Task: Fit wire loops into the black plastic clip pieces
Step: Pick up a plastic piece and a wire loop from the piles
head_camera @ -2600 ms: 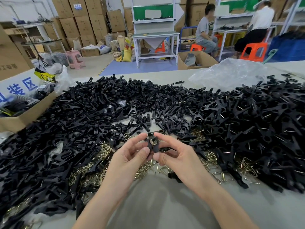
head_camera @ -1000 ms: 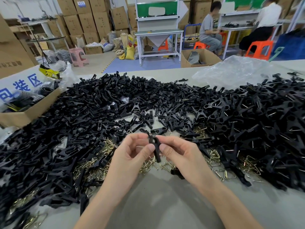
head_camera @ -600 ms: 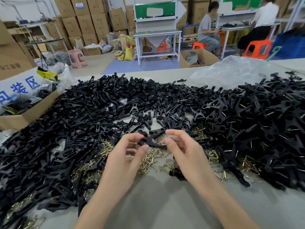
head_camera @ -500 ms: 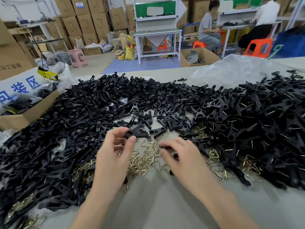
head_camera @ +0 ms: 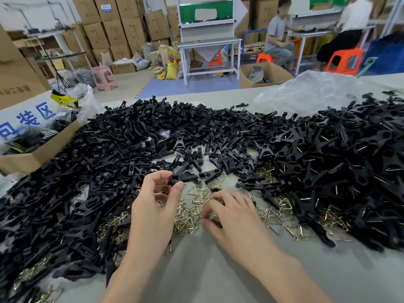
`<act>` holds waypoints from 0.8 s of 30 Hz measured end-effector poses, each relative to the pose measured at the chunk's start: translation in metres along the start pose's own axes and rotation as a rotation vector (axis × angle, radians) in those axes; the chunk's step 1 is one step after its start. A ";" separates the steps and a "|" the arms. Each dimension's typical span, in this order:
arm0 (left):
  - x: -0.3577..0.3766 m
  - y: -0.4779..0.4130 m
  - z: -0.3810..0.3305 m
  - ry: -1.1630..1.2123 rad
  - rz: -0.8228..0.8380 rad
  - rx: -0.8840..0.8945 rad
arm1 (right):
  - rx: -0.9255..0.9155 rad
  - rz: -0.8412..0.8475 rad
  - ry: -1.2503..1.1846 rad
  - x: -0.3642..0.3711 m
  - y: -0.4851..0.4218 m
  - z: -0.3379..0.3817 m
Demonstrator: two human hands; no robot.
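Over the grey table [head_camera: 218, 270] I see the left hand [head_camera: 153, 211] pinching one black plastic clip piece [head_camera: 182, 178] between thumb and forefinger. The right hand [head_camera: 234, 215] rests with bent fingers on the brass-coloured wire loops [head_camera: 188, 217] just beside it; I cannot tell whether it holds one. Heaps of loose black clips [head_camera: 109, 149] ring both.

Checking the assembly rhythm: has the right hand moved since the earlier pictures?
Yes. The right hand left the clip piece in the left hand, coming down to the wire loops.

The table [head_camera: 218, 272] carries black clips [head_camera: 105, 154] heaped across its width, wire loops [head_camera: 188, 217] toward the near edge, a clear bag [head_camera: 310, 92] far right.
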State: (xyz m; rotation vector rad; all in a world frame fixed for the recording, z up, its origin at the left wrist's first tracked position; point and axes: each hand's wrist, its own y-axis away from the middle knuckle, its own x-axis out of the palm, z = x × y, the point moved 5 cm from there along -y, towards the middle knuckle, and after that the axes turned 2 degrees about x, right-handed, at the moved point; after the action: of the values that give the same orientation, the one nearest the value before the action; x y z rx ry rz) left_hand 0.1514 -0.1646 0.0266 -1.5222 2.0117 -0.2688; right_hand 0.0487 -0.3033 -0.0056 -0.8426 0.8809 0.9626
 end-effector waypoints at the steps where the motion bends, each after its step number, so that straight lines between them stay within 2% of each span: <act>1: 0.000 0.000 0.000 -0.002 0.000 0.002 | -0.001 -0.005 -0.012 0.001 0.000 0.000; 5: 0.000 -0.001 -0.001 0.003 -0.003 0.003 | 0.016 -0.013 -0.041 0.001 0.000 -0.002; 9: 0.002 0.001 0.000 0.014 0.008 -0.007 | 0.004 -0.028 0.036 0.001 0.000 0.000; 13: 0.002 0.002 0.000 0.013 0.024 -0.024 | 0.019 -0.007 -0.045 0.002 -0.002 -0.004; 18: 0.001 0.003 -0.001 0.030 0.020 -0.039 | 0.015 -0.147 -0.149 -0.007 -0.001 -0.008; 20: 0.001 0.003 -0.002 0.039 0.016 -0.043 | 0.047 -0.194 -0.267 -0.016 -0.003 -0.010; 24: 0.002 0.001 -0.004 0.104 0.035 -0.047 | 0.245 -0.183 -0.816 -0.030 -0.003 -0.019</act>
State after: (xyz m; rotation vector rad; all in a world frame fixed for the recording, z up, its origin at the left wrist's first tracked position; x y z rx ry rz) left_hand 0.1476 -0.1667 0.0285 -1.5288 2.1369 -0.2938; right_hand 0.0381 -0.3308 0.0142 -0.2574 0.2000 0.9013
